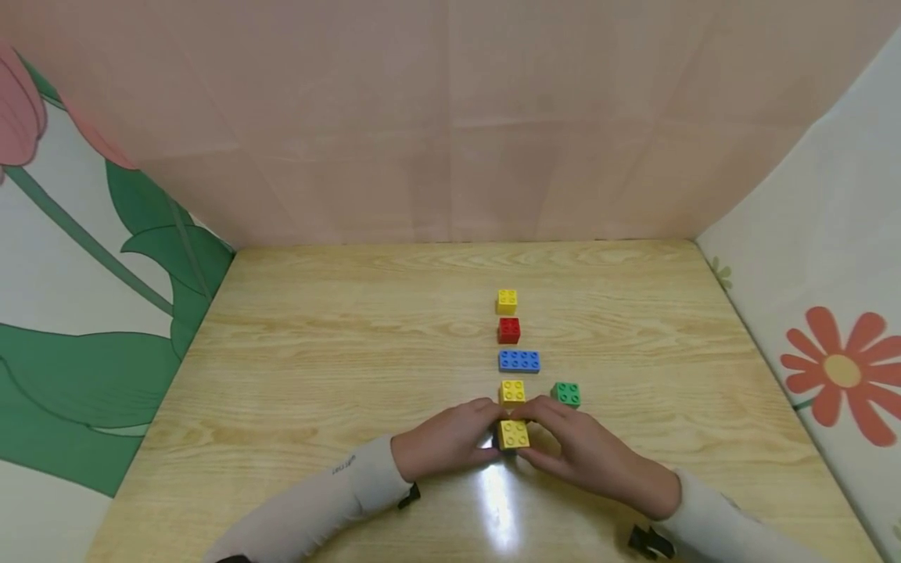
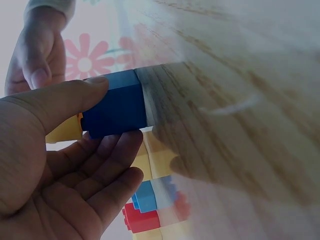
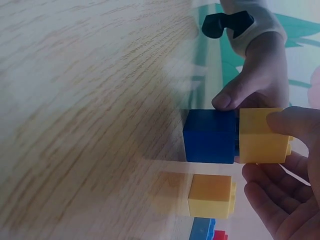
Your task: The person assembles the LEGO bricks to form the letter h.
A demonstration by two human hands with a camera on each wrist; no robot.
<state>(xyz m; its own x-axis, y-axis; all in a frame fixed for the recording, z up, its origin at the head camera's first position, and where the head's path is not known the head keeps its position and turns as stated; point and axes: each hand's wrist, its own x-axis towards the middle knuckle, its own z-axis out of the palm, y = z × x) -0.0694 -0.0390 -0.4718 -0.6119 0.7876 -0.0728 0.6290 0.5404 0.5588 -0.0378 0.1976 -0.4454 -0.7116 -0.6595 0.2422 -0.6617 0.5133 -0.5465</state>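
My left hand (image 1: 454, 438) pinches a dark blue toy building brick (image 2: 117, 102) between thumb and fingers, down at the tabletop. Over that brick sits a yellow brick (image 1: 514, 435), which my right hand (image 1: 584, 450) grips by its sides with thumb and fingertips. In the right wrist view, a thin dark gap shows between the blue brick and the yellow brick (image 3: 262, 140). From the head view the blue one is mostly hidden below. Just beyond the fingers stands another yellow brick (image 1: 512, 391), and a green brick (image 1: 566, 393) lies by the right knuckles.
A longer blue brick (image 1: 519, 361), a red brick (image 1: 509, 330) and a further yellow brick (image 1: 507, 301) continue the row away from me on the wood-grain table (image 1: 338, 336). A pink backdrop (image 1: 450, 156) rises behind, with flower-printed panels (image 1: 841, 371) on both sides.
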